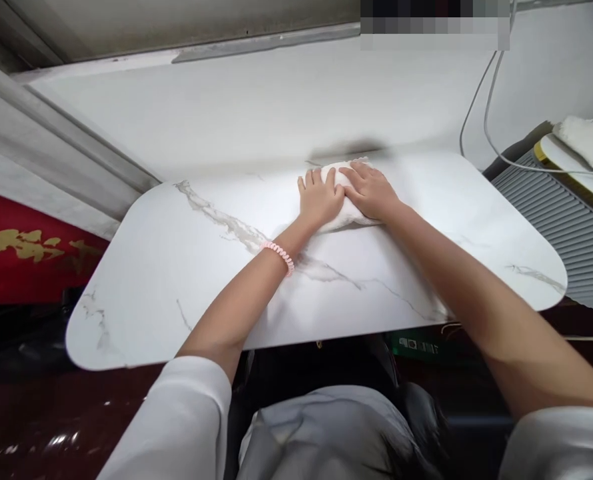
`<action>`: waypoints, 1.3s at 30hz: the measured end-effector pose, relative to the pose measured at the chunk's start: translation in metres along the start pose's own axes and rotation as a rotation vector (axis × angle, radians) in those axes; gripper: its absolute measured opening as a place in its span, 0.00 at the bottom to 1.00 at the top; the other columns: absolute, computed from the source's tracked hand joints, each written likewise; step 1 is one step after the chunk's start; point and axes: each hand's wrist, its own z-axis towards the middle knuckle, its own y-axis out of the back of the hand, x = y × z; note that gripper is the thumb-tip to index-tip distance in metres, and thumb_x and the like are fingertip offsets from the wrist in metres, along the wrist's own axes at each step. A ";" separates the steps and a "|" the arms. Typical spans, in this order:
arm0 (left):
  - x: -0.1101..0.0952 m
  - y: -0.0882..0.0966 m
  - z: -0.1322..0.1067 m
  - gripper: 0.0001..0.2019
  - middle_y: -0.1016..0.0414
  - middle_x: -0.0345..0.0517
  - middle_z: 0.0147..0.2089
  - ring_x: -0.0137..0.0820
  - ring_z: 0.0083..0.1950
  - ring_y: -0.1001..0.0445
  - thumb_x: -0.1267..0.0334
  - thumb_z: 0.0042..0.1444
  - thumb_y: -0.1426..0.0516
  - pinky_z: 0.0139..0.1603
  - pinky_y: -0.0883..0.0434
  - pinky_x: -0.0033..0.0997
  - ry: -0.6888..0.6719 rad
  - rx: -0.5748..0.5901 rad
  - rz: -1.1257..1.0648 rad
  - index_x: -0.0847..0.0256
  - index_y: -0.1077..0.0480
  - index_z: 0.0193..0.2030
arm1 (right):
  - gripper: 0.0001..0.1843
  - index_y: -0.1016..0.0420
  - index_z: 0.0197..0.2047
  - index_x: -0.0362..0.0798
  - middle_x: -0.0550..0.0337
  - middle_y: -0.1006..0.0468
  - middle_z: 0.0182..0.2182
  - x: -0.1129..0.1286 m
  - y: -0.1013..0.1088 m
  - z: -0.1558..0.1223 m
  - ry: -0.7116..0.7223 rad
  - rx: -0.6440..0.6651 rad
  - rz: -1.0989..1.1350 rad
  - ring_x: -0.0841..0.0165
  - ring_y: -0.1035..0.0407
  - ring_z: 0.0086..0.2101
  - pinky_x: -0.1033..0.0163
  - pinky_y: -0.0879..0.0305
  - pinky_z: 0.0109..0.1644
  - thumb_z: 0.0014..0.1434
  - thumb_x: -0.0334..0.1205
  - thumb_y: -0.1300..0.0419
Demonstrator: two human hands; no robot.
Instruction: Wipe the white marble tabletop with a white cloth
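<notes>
A folded white towel [349, 212] lies on the white marble-patterned table [141, 267], close to its back edge. My left hand [321, 200] rests palm down on the towel's left part, its fingers spread and pointing toward the wall. On the towel's right part lies my right hand [374, 190], also palm down, with its fingers apart and angled to the left. The two thumbs nearly meet over the middle of the cloth. A pink coiled band [279, 257] circles my left wrist. The underside of the towel is hidden.
A white wall [256, 107] rises behind the table. Grey cables [487, 113] hang at the right, near a ribbed grey cabinet [566, 213] with another white cloth [591, 140] on top. A red cloth with gold characters [31, 267] is at the left. A green box [416, 343] sits below the table.
</notes>
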 end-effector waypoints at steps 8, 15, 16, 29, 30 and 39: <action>-0.026 0.012 -0.113 0.27 0.46 0.54 0.76 0.47 0.79 0.55 0.58 0.69 0.55 0.78 0.59 0.55 -0.087 0.084 -0.100 0.59 0.44 0.74 | 0.33 0.49 0.75 0.51 0.47 0.48 0.74 0.044 0.022 -0.131 -0.052 0.050 -0.081 0.50 0.54 0.72 0.35 0.52 0.70 0.72 0.51 0.63; -0.046 0.019 -0.180 0.27 0.47 0.58 0.77 0.49 0.79 0.56 0.57 0.68 0.52 0.78 0.59 0.56 -0.176 0.143 -0.156 0.61 0.41 0.73 | 0.36 0.52 0.77 0.50 0.45 0.49 0.74 0.070 0.037 -0.214 -0.110 0.038 -0.124 0.50 0.56 0.72 0.35 0.51 0.71 0.70 0.52 0.64; -0.049 0.019 -0.184 0.27 0.47 0.58 0.77 0.50 0.79 0.56 0.57 0.68 0.51 0.78 0.59 0.57 -0.180 0.152 -0.162 0.61 0.41 0.73 | 0.36 0.54 0.77 0.52 0.46 0.49 0.74 0.070 0.039 -0.219 -0.107 0.041 -0.125 0.50 0.56 0.72 0.34 0.51 0.70 0.70 0.51 0.63; -0.058 -0.001 -0.067 0.27 0.48 0.55 0.77 0.48 0.78 0.55 0.57 0.70 0.57 0.77 0.58 0.55 -0.243 0.169 -0.073 0.60 0.45 0.74 | 0.31 0.44 0.73 0.52 0.49 0.41 0.71 -0.010 0.032 -0.119 -0.107 -0.024 -0.084 0.49 0.48 0.69 0.36 0.48 0.69 0.70 0.50 0.60; -0.061 -0.004 -0.051 0.27 0.47 0.54 0.77 0.47 0.78 0.54 0.57 0.70 0.57 0.77 0.58 0.54 -0.241 0.158 -0.068 0.60 0.45 0.74 | 0.31 0.43 0.72 0.53 0.50 0.40 0.71 -0.022 0.031 -0.105 -0.115 -0.041 -0.081 0.50 0.47 0.69 0.36 0.47 0.69 0.70 0.49 0.59; -0.081 -0.029 0.050 0.24 0.39 0.51 0.72 0.43 0.75 0.47 0.58 0.70 0.56 0.76 0.54 0.50 -0.206 0.070 -0.063 0.55 0.39 0.70 | 0.26 0.35 0.67 0.55 0.57 0.32 0.65 -0.081 0.034 -0.027 -0.198 -0.080 0.014 0.55 0.42 0.66 0.44 0.45 0.70 0.72 0.46 0.59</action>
